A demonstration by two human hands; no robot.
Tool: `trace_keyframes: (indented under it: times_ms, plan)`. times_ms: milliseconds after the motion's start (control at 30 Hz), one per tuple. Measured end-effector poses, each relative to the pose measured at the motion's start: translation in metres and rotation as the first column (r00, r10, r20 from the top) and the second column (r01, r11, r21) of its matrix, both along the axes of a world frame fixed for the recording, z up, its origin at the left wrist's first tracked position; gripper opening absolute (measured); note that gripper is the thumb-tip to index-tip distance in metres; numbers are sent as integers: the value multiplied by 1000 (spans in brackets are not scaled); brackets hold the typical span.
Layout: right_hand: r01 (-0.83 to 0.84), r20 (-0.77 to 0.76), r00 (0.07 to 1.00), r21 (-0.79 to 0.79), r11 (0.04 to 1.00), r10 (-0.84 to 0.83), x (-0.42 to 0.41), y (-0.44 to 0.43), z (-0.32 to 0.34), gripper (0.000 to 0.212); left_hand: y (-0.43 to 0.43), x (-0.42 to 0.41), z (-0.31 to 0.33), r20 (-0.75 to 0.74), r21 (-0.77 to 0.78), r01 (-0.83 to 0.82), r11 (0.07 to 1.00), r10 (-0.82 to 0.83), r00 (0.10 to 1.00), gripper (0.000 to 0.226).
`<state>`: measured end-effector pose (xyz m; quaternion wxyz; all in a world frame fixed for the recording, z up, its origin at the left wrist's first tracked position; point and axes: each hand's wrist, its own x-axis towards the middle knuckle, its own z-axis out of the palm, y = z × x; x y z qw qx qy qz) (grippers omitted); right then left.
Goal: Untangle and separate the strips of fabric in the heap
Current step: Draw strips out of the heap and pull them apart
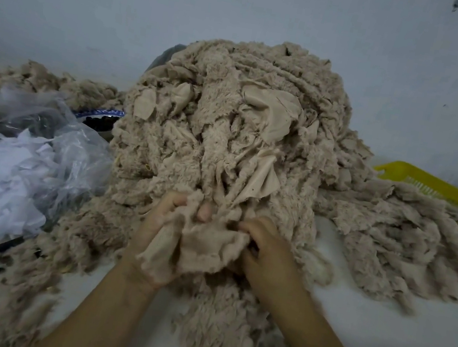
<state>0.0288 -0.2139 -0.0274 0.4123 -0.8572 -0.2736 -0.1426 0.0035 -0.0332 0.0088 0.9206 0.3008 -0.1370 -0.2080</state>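
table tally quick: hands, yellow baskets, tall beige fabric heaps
hands, left hand and right hand: 2
yellow basket: 1
tall beige heap: 1
total: 4

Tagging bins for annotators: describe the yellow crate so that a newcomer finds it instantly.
Start at the big beige fabric heap in the middle of the white table. Follow it to the right edge of the view, where strips spill over a low slotted crate. It is the only bright yellow thing, unlike the clear bag of white scraps on the left.
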Motion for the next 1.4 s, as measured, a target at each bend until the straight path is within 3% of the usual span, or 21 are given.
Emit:
trace_keyframes:
  times_ms: [33, 133, 200, 233, 300, 367, 433, 533, 667, 800, 900, 933, 967, 1033, 1100, 1133, 1167, 1200, 1267, 1333, 1400]
  plan:
    - [26, -6, 1000, 21, 999, -26, 2, -2, 0, 19, -2, -2, 4, 50, 16, -17, 1000, 17, 999, 24]
    - [107, -29, 994, 115, 988, -104, 2, -7, 1, 15, -9, 3, 0, -52, 209, -133, 969, 147, 988, 35]
    - [135, -2, 991, 206, 969, -137, -1, -7, 5, 13, -16, 5, -3, -73, 428, -318, 846, 383, 921, 36]
    - [138, 30, 989, 222, 965, -148, -2, -6, 7, 15, -19, 6, -3, -15, 534, -351, 769, 424, 906, 44]
    - [112, 94, 987, 207, 972, -134, -4, -2, 11, 21, -23, 5, -8, 131, 718, -354, 600, 383, 914, 63]
    - [40, 159, 985, 164, 986, -67, -6, 1, 11, 22, -26, 4, -9, 187, 766, -351, 538, 336, 923, 66]
    - [6, 185, 983, 59, 998, -17, -8, 3, 9, 24, -25, 4, -12, 184, 748, -348, 564, 328, 927, 47]
    - [61, 168, 984, -20, 998, -57, -6, 2, 8, 27, -23, 7, -13, 214, 728, -432, 533, 422, 881, 15]
    - [173, 128, 975, 57, 983, -179, -2, -3, 8, 17, -19, 6, -11, 66, 570, -450, 687, 508, 859, 12]
    - [246, 6, 968, 179, 953, -251, 0, -9, 7, 16, -13, 9, -7, -127, 285, -517, 807, 567, 814, 11]
    - [181, -72, 983, 234, 955, -169, -4, -10, 11, 12, -10, 8, -4, -202, 129, -535, 835, 550, 810, 14]
    - [121, -87, 991, 239, 963, -102, -6, -9, 12, 13, -13, 6, -3, -224, 138, -549, 824, 566, 794, 7]
    - [57, -105, 994, 232, 971, -33, -9, -6, 12, 22, -14, 8, -7, -236, 192, -579, 792, 610, 756, 16]
    - [-41, -146, 987, 133, 990, 61, -13, 0, 10, 44, -20, 5, -5, -230, 242, -613, 752, 659, 717, 33]
    - [-111, -171, 979, -17, 994, 107, -14, 8, 5, 56, -23, 6, -5, -281, 197, -603, 773, 633, 721, 44]
    - [-130, -170, 979, -75, 989, 115, -14, 11, 2, 60, -23, 7, -6, -325, 131, -551, 824, 560, 762, 40]
    - [-134, -155, 981, -121, 984, 115, -14, 13, -1, 59, -21, 8, -5, -345, 15, -474, 880, 449, 824, 22]
    - [-133, -128, 985, -150, 980, 114, -13, 14, -2, 50, -22, 5, 2, -334, -59, -422, 905, 380, 862, 14]
    - [-139, -83, 988, -138, 981, 129, -13, 13, -2, 28, -22, 3, 0, -301, -64, -439, 896, 402, 865, 54]
    - [-123, -99, 988, -34, 992, 119, -13, 9, 1, 21, -17, 1, -9, -345, 65, -538, 840, 525, 778, 55]
    - [-33, -123, 992, 77, 996, 43, -9, 3, 7, 33, -7, 2, -20, -460, 179, -610, 772, 614, 642, 41]
